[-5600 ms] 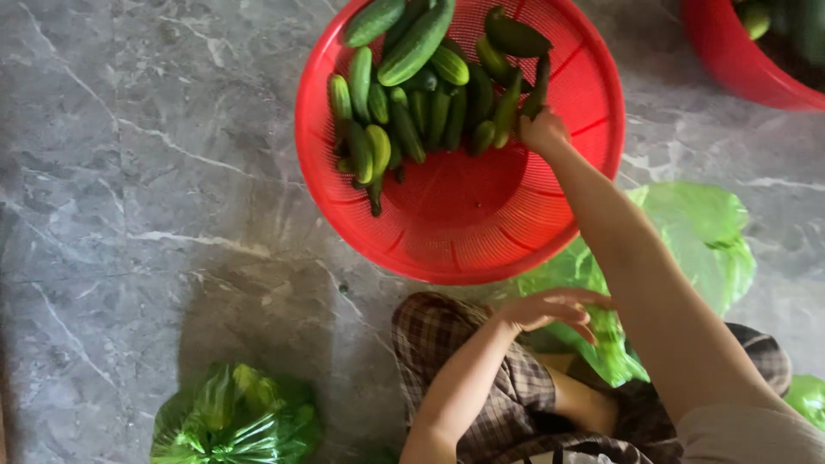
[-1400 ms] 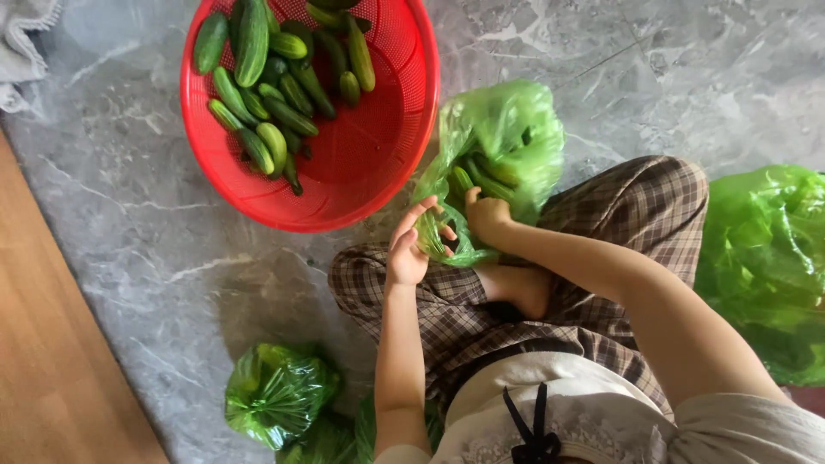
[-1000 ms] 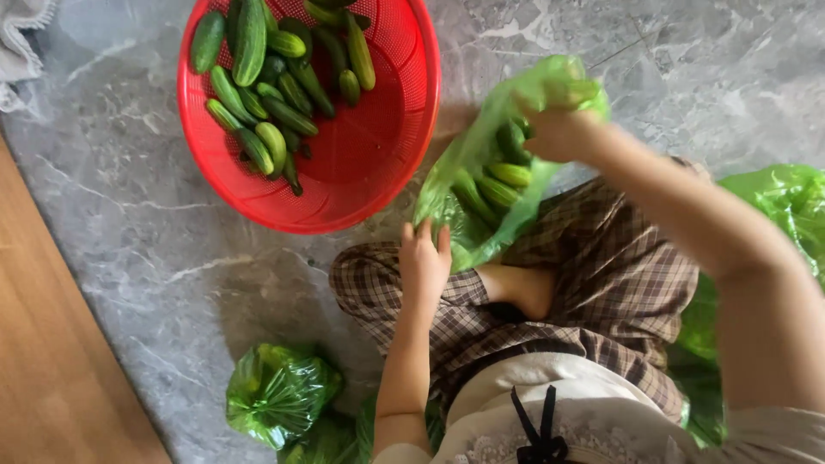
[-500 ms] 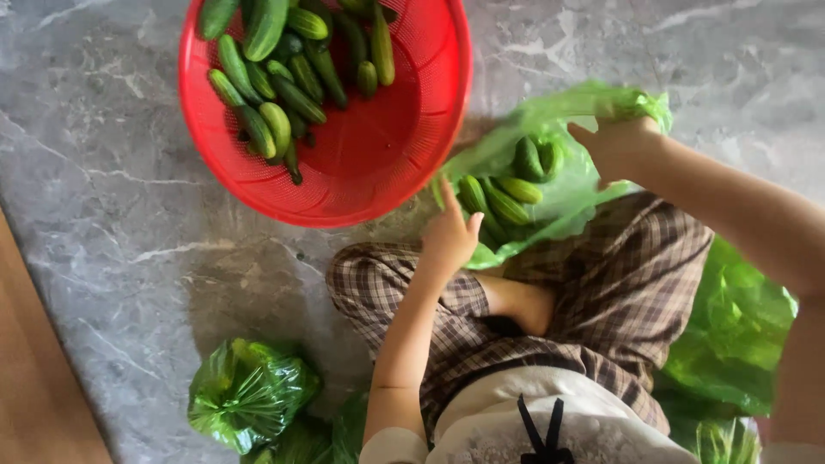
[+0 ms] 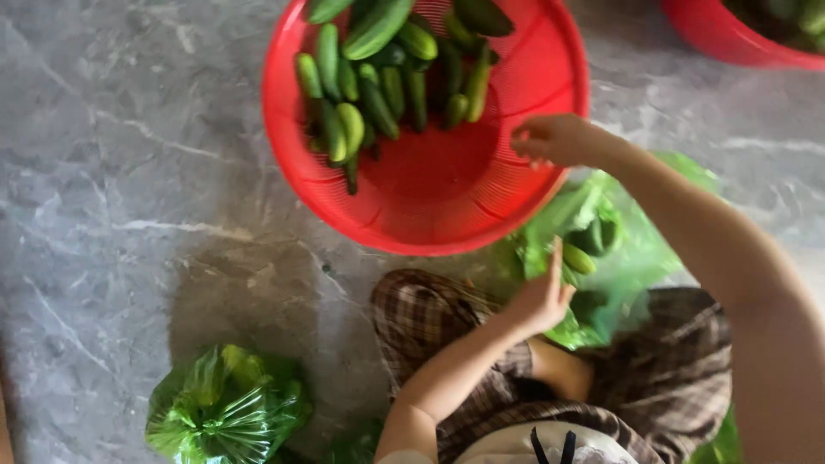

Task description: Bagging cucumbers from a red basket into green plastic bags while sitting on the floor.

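A heap of cucumbers (image 5: 387,77) already fills the far side of the red basket (image 5: 481,223). The right hand (image 5: 559,142) hovers over its near rim, fingers loosely curled, whether empty I cannot tell. The left hand (image 5: 541,301), open, rests on the green bag (image 5: 619,258) beside the basket, where a few cucumbers remain.

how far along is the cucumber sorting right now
Done: a pile of cucumbers already lies in the red basket. In hand: the right hand reaches over the basket rim; the left hand rests at the open green bag. Left: a few cucumbers in that bag, plus a knotted green bag beside the knee.
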